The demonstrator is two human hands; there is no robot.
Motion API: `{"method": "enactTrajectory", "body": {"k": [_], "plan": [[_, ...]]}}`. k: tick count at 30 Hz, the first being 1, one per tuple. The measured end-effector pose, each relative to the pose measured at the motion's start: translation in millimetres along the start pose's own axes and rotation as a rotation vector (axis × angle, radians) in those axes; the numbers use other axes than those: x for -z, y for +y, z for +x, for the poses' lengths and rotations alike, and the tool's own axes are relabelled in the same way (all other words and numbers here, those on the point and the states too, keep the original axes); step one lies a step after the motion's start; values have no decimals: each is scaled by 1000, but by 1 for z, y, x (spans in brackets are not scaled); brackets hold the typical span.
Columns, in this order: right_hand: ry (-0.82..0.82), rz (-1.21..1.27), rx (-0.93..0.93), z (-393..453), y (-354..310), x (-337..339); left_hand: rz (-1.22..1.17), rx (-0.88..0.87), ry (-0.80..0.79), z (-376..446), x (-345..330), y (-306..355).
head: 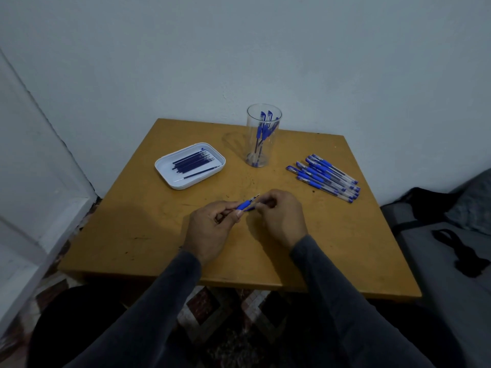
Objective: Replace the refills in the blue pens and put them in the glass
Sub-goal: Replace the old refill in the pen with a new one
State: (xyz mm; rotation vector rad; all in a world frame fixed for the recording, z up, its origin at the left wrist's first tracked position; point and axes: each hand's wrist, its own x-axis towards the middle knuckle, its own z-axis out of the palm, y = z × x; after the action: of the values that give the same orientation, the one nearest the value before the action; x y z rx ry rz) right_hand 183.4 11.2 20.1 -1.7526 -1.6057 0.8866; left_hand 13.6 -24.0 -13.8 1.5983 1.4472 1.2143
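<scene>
Pinching a blue-gripped pen [246, 204] between thumb and fingertips, your left hand [212, 229] has it angled up and away from you, its thin metal tip pointing toward the far right. Your right hand [280, 213] sits just beside it with fingers curled in at the pen's lower side — they seem to nip something small and blue there, though you cannot tell exactly what from this view. Both hands hover low over the middle of the square yellow-brown wooden surface [332, 248], dark grey sleeves [170, 296] running back toward you.

Beyond your left hand, to the far left, lies a white rounded plastic tray [170, 179] holding a bundle of dark blue refills [192, 162], one of them lying apart near the tray's near rim. Straight ahead, near the far edge, stands a tall clear glass [263, 136] with several blue-capped pens upright inside. Off to the right — well apart from the glass — a loose heap of clear-barrelled blue pens [325, 176] rests on the surface.
</scene>
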Motion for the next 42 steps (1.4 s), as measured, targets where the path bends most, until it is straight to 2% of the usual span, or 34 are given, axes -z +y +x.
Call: {"method": "enactTrajectory", "body": {"k": [3,5,9,21,26,28,31,35,39,42], "plan": [[4,352,-28,-5,-1,18,3,-6,7,1,-1,-1],[-20,424,4,-8,-2,28,16,-5,2,1,-2,0],[-78,416,83,-9,-3,32,4,0,-5,0,-2,-1],[-195,276,97,-9,-5,31,21,-43,-31,0,-2,-2],[-149,12,81,-4,-7,30,43,-33,-41,1,-1,-4],[-154,58,112,-3,-5,32,29,-29,-44,1,-1,-4],[-260,224,154,-5,-4,36,30,-44,-42,1,-1,-4],[-155,60,133,-2,-4,30,30,-38,-44,0,0,-2],[-235,191,177,-3,-4,35,18,-44,-37,0,-1,-3],[-171,93,142,0,-3,32,21,-39,-41,0,-1,-4]]}}
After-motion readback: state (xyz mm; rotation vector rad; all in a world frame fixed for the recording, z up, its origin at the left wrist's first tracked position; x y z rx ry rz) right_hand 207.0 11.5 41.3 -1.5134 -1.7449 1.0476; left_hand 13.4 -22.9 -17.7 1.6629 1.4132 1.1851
